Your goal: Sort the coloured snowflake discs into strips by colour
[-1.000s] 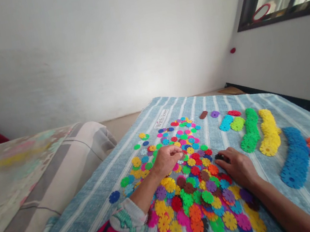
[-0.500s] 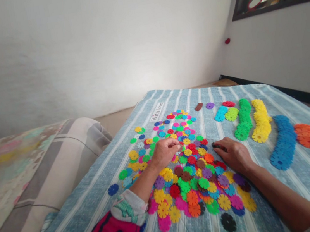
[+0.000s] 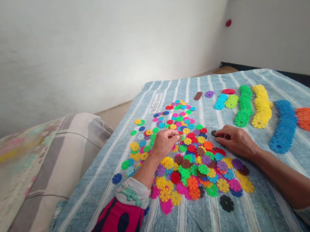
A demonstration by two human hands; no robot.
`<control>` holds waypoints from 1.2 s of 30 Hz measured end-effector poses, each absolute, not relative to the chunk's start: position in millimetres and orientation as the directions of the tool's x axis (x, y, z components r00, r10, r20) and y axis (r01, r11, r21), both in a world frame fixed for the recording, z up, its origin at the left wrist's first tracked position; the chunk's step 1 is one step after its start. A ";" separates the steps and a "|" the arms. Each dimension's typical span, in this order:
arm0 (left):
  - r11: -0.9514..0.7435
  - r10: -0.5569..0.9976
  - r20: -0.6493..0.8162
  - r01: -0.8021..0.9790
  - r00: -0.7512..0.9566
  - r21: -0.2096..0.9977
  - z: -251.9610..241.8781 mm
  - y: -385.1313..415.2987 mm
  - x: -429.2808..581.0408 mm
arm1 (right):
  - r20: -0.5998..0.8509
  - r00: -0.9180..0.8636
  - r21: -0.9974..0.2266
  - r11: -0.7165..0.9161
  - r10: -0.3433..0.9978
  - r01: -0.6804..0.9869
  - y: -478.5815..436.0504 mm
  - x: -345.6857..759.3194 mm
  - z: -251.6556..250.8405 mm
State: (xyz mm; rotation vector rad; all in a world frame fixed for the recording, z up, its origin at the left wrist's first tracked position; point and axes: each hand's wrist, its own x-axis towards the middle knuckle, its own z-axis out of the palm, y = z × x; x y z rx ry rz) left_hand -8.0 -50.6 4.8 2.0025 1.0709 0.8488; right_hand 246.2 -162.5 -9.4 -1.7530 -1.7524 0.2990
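Observation:
A wide pile of mixed-colour plastic snowflake discs [image 3: 193, 170] lies on a blue striped cloth [image 3: 96, 188]. My left hand [image 3: 165, 142] is over the left middle of the pile, fingertips pinched together; whatever they hold is too small to make out. To the right of the pile, my right hand [image 3: 233, 139] has its fingers closed at a black snowflake disc [image 3: 214, 133], which pokes out past the fingertips. Another black disc [image 3: 227, 203] lies flat at the near edge of the pile.
Overlapping same-colour rows lie at the right: green [image 3: 243, 106], yellow [image 3: 260, 107], blue [image 3: 283, 127] and orange [image 3: 309, 119]. Smaller cyan [image 3: 220, 101], lime [image 3: 231, 101], red [image 3: 229, 91], purple [image 3: 209, 94] and brown [image 3: 198, 96] groups lie behind. A covered bed [image 3: 62, 162] stands left.
The camera view has tipped down, so everything sits higher in the picture. More of the black disc now shows beyond my right fingertips. My left hand stays pinched over the pile.

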 end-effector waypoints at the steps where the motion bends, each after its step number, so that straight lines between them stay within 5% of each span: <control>1: -0.406 0.871 0.214 0.403 0.443 0.820 3.9 -50.2 -8.1 | 0.243 0.075 -0.609 0.092 0.967 0.788 -163.8 248.8 -7.4; 8: -0.371 0.882 0.190 0.387 0.430 0.844 1.6 -47.5 -9.0 | 0.001 -0.037 -0.755 0.025 0.999 0.655 -183.6 264.4 15.4; 12: -0.376 0.883 0.198 0.389 0.425 0.841 2.3 -46.9 -9.9 | -0.134 -0.070 -0.634 -0.031 0.988 0.773 -211.9 261.6 26.8; 18: -0.383 0.877 0.201 0.385 0.436 0.840 3.6 -49.1 -9.7 | -0.132 0.046 -0.389 -0.094 0.990 0.916 -236.0 254.3 21.6; 23: -0.389 0.877 0.202 0.397 0.435 0.831 5.1 -50.3 -9.9 | -0.154 0.045 -0.327 -0.094 0.987 0.940 -230.6 245.9 17.8; 36: -0.379 0.879 0.197 0.384 0.435 0.842 3.4 -50.2 -10.7 | -0.254 0.062 -0.673 -0.222 0.965 0.706 -217.9 267.8 11.3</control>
